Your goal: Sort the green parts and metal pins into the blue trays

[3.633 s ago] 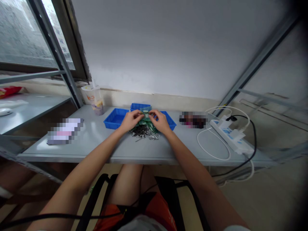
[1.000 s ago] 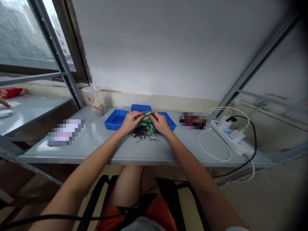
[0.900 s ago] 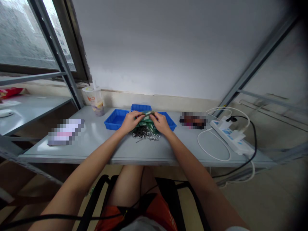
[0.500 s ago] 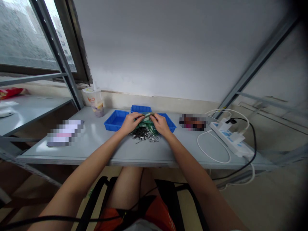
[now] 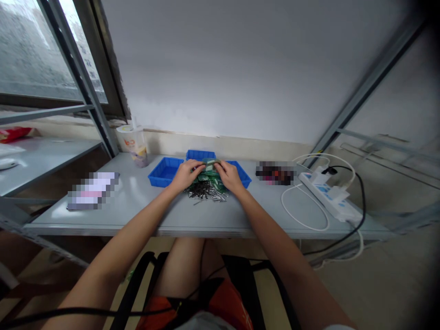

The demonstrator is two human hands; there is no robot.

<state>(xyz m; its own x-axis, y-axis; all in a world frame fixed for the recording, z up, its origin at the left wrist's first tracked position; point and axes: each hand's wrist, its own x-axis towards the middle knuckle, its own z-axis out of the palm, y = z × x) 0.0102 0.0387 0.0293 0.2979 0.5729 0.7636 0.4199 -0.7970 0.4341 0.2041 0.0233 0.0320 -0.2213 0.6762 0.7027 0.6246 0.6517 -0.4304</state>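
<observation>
Both my hands grip the top edge of a crumpled green plastic bag (image 5: pixel 208 174) at the middle of the table. My left hand (image 5: pixel 187 173) pinches its left side, and my right hand (image 5: pixel 228 174) pinches its right side. Right in front of the bag lies a loose heap of small metal pieces (image 5: pixel 206 190), thin and screw-like; their exact kind is too small to tell. Blue trays stand around the bag: a left tray (image 5: pixel 165 172), a back tray (image 5: pixel 200 155) and a right tray (image 5: pixel 244 175), the last two partly hidden by the bag and my hands.
A drink cup with a straw (image 5: pixel 135 146) stands at the back left, with a pixelated phone-like object (image 5: pixel 93 190) nearer. To the right lie a pixelated dark item (image 5: pixel 275 173), a white power strip (image 5: pixel 332 197) and looping cables (image 5: pixel 305 224). Metal frame posts rise at both sides.
My hands stay on the bag's top edge. Between them, the green plastic has spread out a little and shows more of its surface. The metal heap looks the same.
</observation>
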